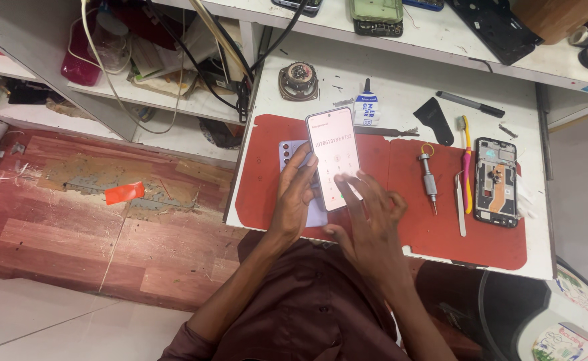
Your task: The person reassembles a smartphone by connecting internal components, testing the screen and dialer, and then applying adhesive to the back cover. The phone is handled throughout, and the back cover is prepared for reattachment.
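The left hand (295,190) wraps its fingers (302,160) around the left edge of a slim smartphone (333,158), closed on it so the lit, pale screen faces up, tilted a little above the tabletop (387,80). The right hand (372,217) hovers over the lower end of the screen with its fingers (351,184) loosely spread and curled, one fingertip touching the glass near the bottom of the on-screen keypad; it grips nothing. Beneath the left fingers lies a flat, pale phone back cover (287,155) with round camera cut-outs, resting on a smooth red work mat (401,167) that covers much of the white tabletop. Just beyond the phone's top edge stands a small white and blue glue tube (366,107) with a dark nozzle. To the right of the right fingers, well apart, lie a short metal screwdriver (429,179), slim tweezers (460,207), a pink and yellow toothbrush (467,164) and an opened phone frame (496,182) showing its dark innards. A round metal speaker (298,80) sits beyond the left fingers.
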